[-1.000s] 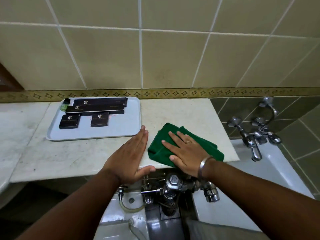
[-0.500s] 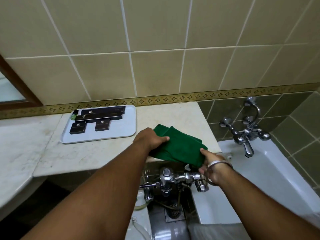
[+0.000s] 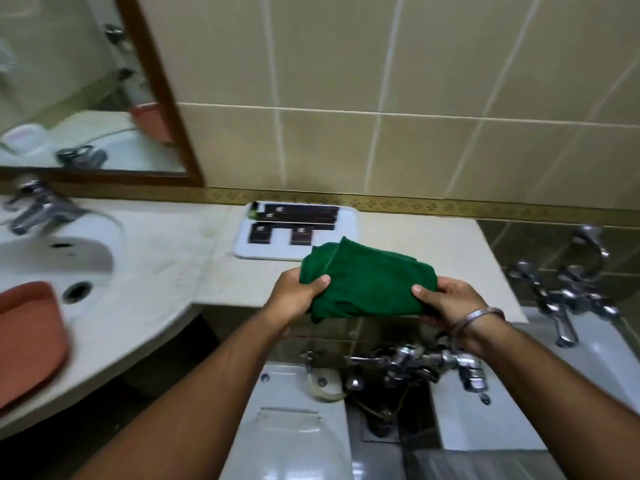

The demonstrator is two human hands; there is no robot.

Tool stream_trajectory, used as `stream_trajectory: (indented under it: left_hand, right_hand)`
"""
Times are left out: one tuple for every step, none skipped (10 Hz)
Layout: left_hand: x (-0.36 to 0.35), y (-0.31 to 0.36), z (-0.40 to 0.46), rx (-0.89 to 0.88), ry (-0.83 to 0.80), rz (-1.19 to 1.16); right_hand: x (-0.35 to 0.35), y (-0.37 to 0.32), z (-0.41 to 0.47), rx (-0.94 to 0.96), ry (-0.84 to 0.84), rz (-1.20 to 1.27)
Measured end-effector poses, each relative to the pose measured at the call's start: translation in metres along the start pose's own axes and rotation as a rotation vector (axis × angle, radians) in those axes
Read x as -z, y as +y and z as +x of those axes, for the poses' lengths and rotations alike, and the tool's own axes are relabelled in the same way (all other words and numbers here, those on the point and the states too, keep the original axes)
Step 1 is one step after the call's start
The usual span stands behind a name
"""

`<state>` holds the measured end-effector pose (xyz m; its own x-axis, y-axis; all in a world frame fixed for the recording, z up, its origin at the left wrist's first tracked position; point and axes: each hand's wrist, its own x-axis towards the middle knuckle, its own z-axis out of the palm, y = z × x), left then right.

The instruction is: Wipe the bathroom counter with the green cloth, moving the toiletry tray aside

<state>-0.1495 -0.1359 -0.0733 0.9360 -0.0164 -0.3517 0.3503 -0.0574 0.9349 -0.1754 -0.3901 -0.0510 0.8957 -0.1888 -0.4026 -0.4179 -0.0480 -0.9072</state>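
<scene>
Presently, the green cloth (image 3: 367, 282) is held bunched between the left hand (image 3: 294, 299) and right hand (image 3: 446, 303), each clamped on one end, its long axis running left-right above the counter (image 3: 173, 265) edge, while the toiletry tray (image 3: 348, 233) lies just beyond, nearer the left hand.

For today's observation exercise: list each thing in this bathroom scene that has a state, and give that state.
green cloth: bunched, lifted off the counter.
left hand: gripping the cloth.
right hand: gripping the cloth.
toiletry tray: flat on the counter, holding dark boxes.
basin tap: no water seen running.
</scene>
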Motion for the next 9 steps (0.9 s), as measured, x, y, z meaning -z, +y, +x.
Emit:
stream_trajectory:
  left_hand:
    - [0.107, 0.014, -0.049, -0.046, 0.122, -0.097]
    - [0.214, 0.02, -0.101, -0.064, 0.263, -0.217]
    - [0.305, 0.012, -0.145, -0.059, 0.431, -0.229]
    - [0.405, -0.016, -0.189, -0.022, 0.607, -0.215]
    - [0.478, -0.052, -0.212, 0.034, 0.712, -0.165]
    - [0.522, -0.088, -0.218, 0.11, 0.768, -0.11]
    - [0.538, -0.118, -0.213, 0.263, 0.819, -0.064]
    - [0.543, -0.12, -0.215, 0.416, 0.917, 0.405]
    - [0.525, -0.096, -0.214, 0.315, 0.857, 0.882]
  right_hand:
    - [-0.096, -0.038, -0.021, 0.032, -0.174, -0.028]
    - [-0.204, -0.067, -0.046, 0.035, -0.351, -0.065]
    - [-0.304, -0.074, -0.067, 0.022, -0.502, -0.095]
    - [-0.422, -0.058, -0.097, -0.014, -0.624, -0.18]
    - [-0.511, -0.03, -0.113, 0.012, -0.657, -0.3]
    - [-0.573, -0.002, -0.119, 0.148, -0.619, -0.547]
    - [-0.598, 0.014, -0.123, 0.281, -0.55, -0.822]
    - [-0.592, 0.003, -0.131, 0.437, -0.406, -1.043]
    - [-0.562, -0.024, -0.137, 0.696, -0.335, -1.206]
